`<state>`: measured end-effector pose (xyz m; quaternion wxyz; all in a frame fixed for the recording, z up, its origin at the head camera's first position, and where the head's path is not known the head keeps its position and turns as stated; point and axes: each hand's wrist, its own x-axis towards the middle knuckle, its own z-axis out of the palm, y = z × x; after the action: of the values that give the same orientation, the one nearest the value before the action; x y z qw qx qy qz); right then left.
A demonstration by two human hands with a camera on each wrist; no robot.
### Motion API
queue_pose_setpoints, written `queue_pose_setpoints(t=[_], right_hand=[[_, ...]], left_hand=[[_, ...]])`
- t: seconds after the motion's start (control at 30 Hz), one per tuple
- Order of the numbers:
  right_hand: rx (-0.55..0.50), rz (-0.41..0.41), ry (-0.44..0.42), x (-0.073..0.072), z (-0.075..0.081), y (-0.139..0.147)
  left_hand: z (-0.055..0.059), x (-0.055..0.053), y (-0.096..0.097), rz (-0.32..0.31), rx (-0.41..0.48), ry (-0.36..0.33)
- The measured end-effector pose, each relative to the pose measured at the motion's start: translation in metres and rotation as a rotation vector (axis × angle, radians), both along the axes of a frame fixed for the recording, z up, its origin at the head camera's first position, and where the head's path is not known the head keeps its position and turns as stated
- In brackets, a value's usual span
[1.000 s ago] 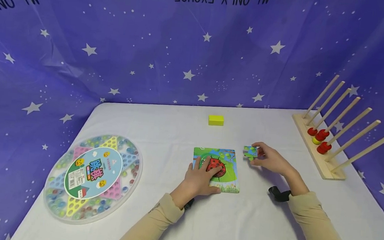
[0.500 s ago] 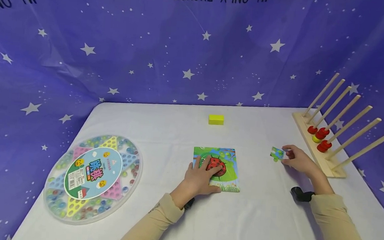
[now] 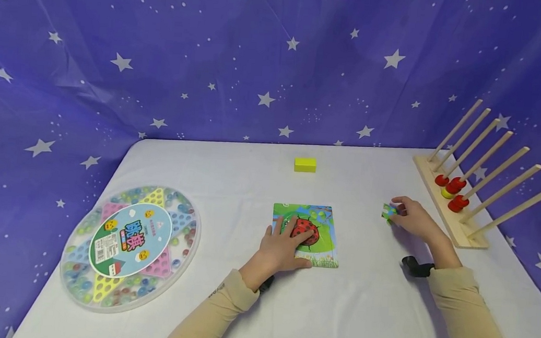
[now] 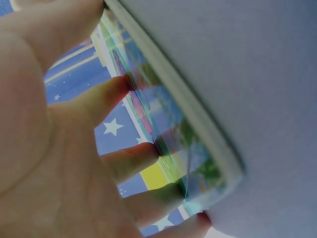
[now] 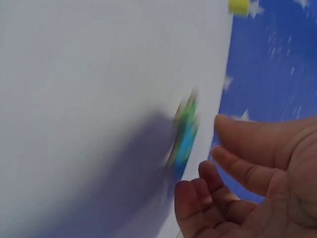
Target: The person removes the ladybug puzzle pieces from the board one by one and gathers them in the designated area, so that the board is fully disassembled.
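Note:
My left hand [image 3: 281, 249] lies spread over a ladybug picture puzzle [image 3: 323, 246], its fingers on the red bug and the thumb along the near edge. The left wrist view has the puzzle board [image 4: 173, 109] almost edge-on, with fingertips on its glossy face. Off to the right, my right hand [image 3: 417, 219] holds a small blue-green puzzle piece [image 3: 388, 212] near the fingertips, fingers curled. Seen from the right wrist, that puzzle piece [image 5: 185, 139] is tilted and blurred close over the cloth, its lower end at a fingertip [image 5: 184, 191].
A yellow block [image 3: 305, 164] stands behind the puzzle. At left lies a round marble board game [image 3: 128, 248] in clear plastic. Along the right edge is a wooden peg rack [image 3: 457, 224] with tall pegs and several red and yellow beads. A purple star curtain [image 3: 240, 62] hangs behind.
My right hand has carried the puzzle piece rightward, away from the puzzle, then drifted slightly back left. The piece now shows more tilted. My left hand has stayed on the puzzle.

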<state>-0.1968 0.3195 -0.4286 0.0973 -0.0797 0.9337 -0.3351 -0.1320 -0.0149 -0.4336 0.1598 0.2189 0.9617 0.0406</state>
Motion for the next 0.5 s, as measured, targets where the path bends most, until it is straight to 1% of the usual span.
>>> queue_pose_setpoints(t=[0.1, 0.2, 0.3, 0.4, 0.5], right_hand=[[-0.031, 0.04, 0.046, 0.001, 0.003, -0.03], [-0.064, 0.129, 0.078, 0.003, 0.001, -0.065], [-0.083, 0.238, 0.089, 0.006, -0.003, -0.099], [-0.036, 0.325, 0.092, 0.009, -0.005, -0.124], [0.051, 0.361, 0.101, 0.011, -0.005, -0.14]], left_hand=[[0.0, -0.001, -0.001, -0.001, 0.01, -0.016], [0.0, -0.002, -0.002, -0.012, 0.024, -0.039], [-0.001, -0.003, -0.006, -0.037, 0.042, -0.04], [-0.001, -0.003, -0.011, -0.055, 0.066, -0.028], [-0.002, -0.002, -0.016, -0.044, 0.068, -0.014]])
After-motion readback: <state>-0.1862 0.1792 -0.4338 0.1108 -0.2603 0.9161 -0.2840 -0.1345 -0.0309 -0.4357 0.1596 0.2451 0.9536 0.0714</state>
